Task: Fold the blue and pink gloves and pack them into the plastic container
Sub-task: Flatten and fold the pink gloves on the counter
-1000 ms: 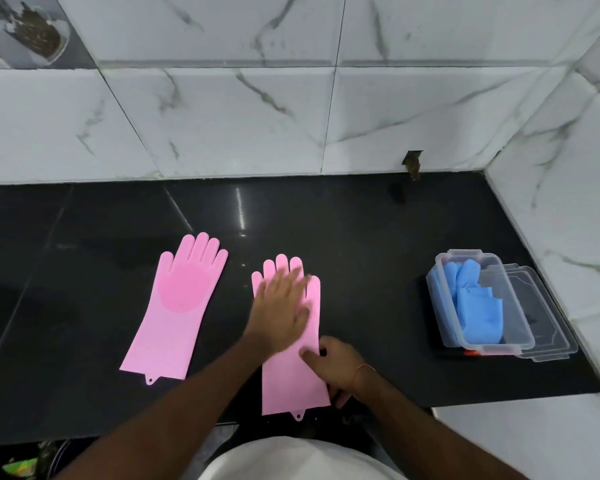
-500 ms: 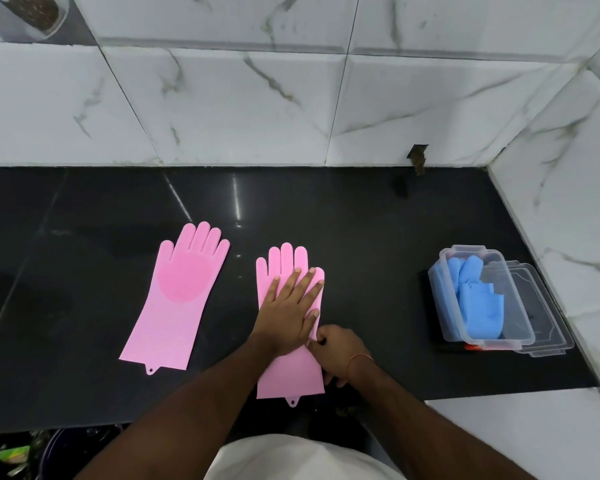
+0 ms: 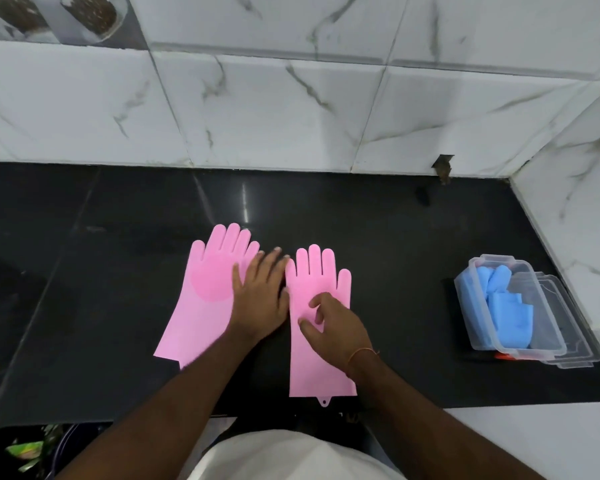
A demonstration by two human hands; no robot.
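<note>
- Head view: a black counter (image 3: 378, 237) runs below a wall of white marble tiles (image 3: 274, 109), with a second tiled wall closing it off on the right.
- 2 pink gloves lie flat on the counter, fingers pointing toward the back wall, side by side and close together.
- The left pink glove (image 3: 201, 299) shows a darker round patch on its palm; its cuff points toward the person.
- The right pink glove (image 3: 323, 341) lies just beside it, with a small tab at the cuff end near the counter's front edge.
- The left hand (image 3: 260, 296) rests palm down with fingers spread flat, lying over the right edge of the left pink glove and the strip of counter between the 2 gloves; it grips nothing.
- The right hand (image 3: 336, 323) sits on the palm area of the right pink glove, fingers loosely curled with the tips touching the glove; whether it pinches the material cannot be told.
- A clear plastic container (image 3: 548, 344) stands well to the right, lid off, with the blue gloves (image 3: 506, 306) folded inside it.
- A clear lid (image 3: 575, 351) lies under and beside the container on its right.
</note>
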